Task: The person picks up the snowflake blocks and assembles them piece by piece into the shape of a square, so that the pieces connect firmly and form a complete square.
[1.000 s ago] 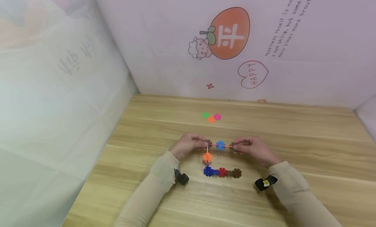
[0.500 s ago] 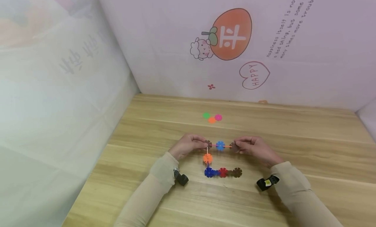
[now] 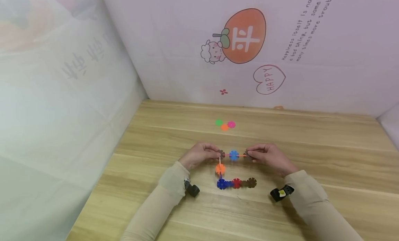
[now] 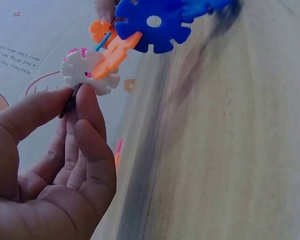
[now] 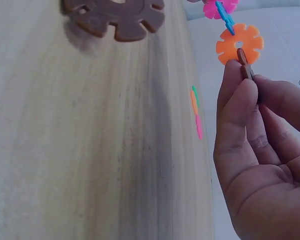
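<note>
A chain of notched plastic snowflake discs forms a squared C in the head view. My left hand (image 3: 202, 155) pinches the brown disc (image 3: 221, 153) at its far left corner. At the far right end, another brown disc (image 5: 244, 65) is held between the thumb and fingers of my right hand (image 3: 270, 158). Between the hands run a light blue disc (image 3: 233, 155) and an orange disc (image 5: 250, 40). A white disc (image 4: 72, 72) and an orange disc (image 3: 220, 169) lead down to a dark blue disc (image 3: 222, 184). From there, a red disc (image 3: 236, 183) and a brown disc (image 3: 251, 182) extend right.
Loose green (image 3: 219, 122), orange (image 3: 224, 127) and pink (image 3: 231, 124) discs lie together beyond the hands on the wooden table (image 3: 174, 123). Printed cloth (image 3: 174, 61) hangs behind the table and along its left side.
My right fingers shift slightly on the brown disc, and the right wrist moves out a little and back. The left hand keeps its pinch. The loose discs stay put.
</note>
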`<action>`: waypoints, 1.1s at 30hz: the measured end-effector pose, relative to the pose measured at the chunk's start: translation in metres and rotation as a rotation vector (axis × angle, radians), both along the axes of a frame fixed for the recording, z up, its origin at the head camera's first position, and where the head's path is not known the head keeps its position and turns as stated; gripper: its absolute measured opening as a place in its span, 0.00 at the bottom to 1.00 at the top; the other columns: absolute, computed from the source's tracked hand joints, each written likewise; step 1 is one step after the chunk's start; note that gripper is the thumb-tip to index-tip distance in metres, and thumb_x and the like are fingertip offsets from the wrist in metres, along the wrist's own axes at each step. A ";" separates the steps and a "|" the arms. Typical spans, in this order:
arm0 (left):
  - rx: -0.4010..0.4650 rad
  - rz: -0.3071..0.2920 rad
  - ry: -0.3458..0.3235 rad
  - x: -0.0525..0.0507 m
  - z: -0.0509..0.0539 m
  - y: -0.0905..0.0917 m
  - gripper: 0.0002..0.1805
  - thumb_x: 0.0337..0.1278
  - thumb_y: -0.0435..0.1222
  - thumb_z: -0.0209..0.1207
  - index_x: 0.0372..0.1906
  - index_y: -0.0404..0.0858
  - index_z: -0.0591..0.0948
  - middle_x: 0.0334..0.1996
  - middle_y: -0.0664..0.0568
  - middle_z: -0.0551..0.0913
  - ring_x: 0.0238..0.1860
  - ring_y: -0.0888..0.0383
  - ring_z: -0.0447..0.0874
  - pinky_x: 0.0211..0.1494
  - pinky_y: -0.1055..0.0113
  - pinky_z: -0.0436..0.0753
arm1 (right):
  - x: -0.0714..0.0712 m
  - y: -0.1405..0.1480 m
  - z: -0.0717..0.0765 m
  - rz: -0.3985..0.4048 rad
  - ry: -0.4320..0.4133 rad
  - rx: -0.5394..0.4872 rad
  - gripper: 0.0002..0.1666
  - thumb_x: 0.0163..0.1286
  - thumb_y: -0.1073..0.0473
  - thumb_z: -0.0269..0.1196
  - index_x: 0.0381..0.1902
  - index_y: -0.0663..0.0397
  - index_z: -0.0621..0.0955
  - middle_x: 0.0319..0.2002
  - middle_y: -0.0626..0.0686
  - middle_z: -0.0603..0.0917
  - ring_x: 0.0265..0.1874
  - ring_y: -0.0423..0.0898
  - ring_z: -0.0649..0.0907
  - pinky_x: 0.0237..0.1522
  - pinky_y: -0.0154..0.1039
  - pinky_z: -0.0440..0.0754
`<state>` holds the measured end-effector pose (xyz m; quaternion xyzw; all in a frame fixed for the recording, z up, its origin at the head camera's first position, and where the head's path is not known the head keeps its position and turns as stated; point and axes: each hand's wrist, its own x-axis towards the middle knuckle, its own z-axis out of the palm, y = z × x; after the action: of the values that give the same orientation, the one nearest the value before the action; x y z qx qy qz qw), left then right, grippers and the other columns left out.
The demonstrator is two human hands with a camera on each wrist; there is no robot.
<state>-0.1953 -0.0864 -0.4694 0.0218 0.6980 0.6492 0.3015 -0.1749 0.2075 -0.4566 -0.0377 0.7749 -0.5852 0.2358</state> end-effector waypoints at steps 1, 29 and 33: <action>0.000 -0.009 -0.001 0.000 0.000 0.000 0.13 0.58 0.28 0.65 0.49 0.32 0.82 0.42 0.45 0.88 0.38 0.60 0.86 0.48 0.67 0.87 | 0.000 0.000 0.001 -0.001 0.002 0.009 0.24 0.70 0.53 0.64 0.57 0.64 0.79 0.48 0.53 0.87 0.45 0.43 0.86 0.47 0.36 0.87; -0.223 -0.370 0.131 0.017 0.006 -0.032 0.09 0.61 0.33 0.64 0.43 0.32 0.86 0.38 0.46 0.90 0.36 0.62 0.86 0.45 0.69 0.85 | -0.020 -0.045 0.015 0.245 0.182 0.255 0.17 0.71 0.49 0.63 0.52 0.49 0.84 0.48 0.49 0.87 0.49 0.44 0.82 0.55 0.43 0.81; -0.290 -0.422 0.176 0.019 0.010 -0.036 0.10 0.65 0.36 0.61 0.44 0.35 0.87 0.40 0.48 0.89 0.37 0.62 0.85 0.43 0.69 0.86 | -0.020 -0.051 0.015 0.277 0.196 0.254 0.16 0.71 0.50 0.63 0.52 0.48 0.85 0.49 0.48 0.87 0.52 0.45 0.82 0.56 0.45 0.81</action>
<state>-0.1759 -0.1226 -0.4599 0.1797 0.7872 0.4609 0.3683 -0.1947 0.1563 -0.4418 -0.1705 0.8492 -0.4382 0.2401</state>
